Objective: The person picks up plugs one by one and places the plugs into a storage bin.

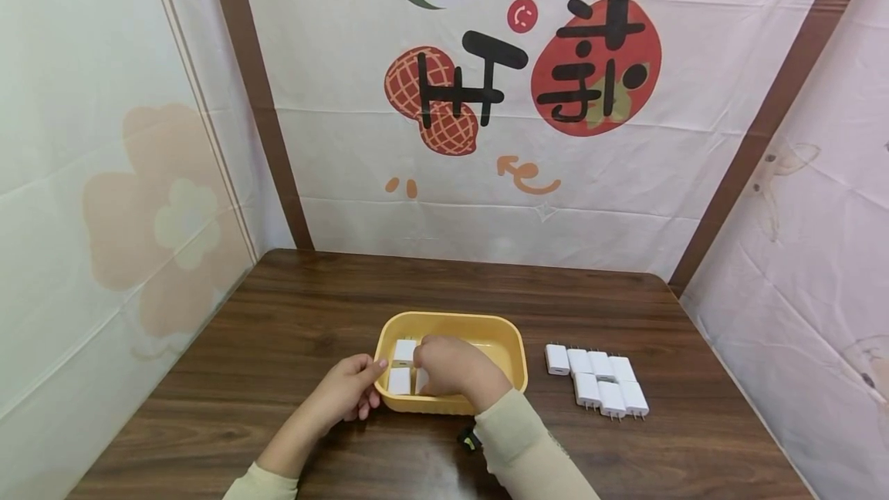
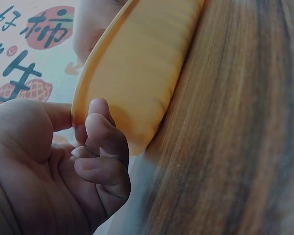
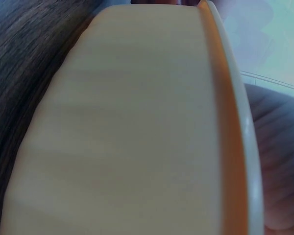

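Observation:
A yellow plastic bin (image 1: 444, 316) stands on the table. My left hand (image 1: 345, 388) pinches its left rim between thumb and fingers, as the left wrist view shows on the bin's outer wall (image 2: 142, 63). Inside, at the left end, lie two white charger plugs, one at the back (image 1: 405, 351) and one at the front (image 1: 399, 381). My right hand (image 1: 454, 365) reaches over the front wall and holds another white charger plug (image 1: 421, 381) beside them, mostly hidden under the fingers. In the right wrist view the bin's wall (image 3: 122, 117) covers most of the right hand.
Several white charger plugs (image 1: 599, 365) lie in two rows on the brown wooden table (image 1: 333, 295), right of the bin. A small black object (image 1: 469, 439) sits in front of the bin by the right sleeve. Printed cloth walls (image 1: 333, 176) enclose the table.

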Demonstrator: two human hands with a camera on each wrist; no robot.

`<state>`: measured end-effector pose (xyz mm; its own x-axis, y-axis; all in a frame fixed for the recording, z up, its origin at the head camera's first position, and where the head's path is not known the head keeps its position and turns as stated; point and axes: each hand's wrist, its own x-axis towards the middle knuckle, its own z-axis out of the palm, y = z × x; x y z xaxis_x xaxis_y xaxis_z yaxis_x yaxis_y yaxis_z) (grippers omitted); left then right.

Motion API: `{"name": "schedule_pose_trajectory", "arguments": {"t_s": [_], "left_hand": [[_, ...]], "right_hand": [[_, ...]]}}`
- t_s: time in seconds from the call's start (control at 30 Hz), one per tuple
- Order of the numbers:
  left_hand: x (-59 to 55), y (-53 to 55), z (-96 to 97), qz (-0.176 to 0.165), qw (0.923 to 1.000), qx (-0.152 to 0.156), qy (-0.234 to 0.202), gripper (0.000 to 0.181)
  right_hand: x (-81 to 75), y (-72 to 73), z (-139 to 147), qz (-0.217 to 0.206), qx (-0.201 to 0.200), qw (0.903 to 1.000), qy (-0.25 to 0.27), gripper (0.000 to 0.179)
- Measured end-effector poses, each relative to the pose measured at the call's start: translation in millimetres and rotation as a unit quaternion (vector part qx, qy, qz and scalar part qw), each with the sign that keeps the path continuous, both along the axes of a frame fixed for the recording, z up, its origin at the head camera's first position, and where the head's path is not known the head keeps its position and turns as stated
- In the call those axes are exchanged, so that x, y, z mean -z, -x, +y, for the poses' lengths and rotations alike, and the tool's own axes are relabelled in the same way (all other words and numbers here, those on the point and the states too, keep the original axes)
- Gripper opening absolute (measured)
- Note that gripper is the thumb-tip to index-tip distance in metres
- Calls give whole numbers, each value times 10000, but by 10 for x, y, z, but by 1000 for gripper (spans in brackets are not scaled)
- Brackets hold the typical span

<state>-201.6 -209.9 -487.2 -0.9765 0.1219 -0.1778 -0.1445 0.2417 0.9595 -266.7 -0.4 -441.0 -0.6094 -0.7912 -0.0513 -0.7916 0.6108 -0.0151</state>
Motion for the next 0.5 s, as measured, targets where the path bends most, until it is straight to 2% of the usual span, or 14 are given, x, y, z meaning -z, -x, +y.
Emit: {"name": "schedule_pose_trajectory", "arguments": {"t_s": [0.17,0.5], "left_hand": [[12,-10,1,-39,10000,11,-76,39],[-18,10,1,-33,10000,-29,40,40]], "right_hand": [[4,-14,0,-82,60,9999,16,14],[-36,-3,2,-148,187,9997,64,19]]}}
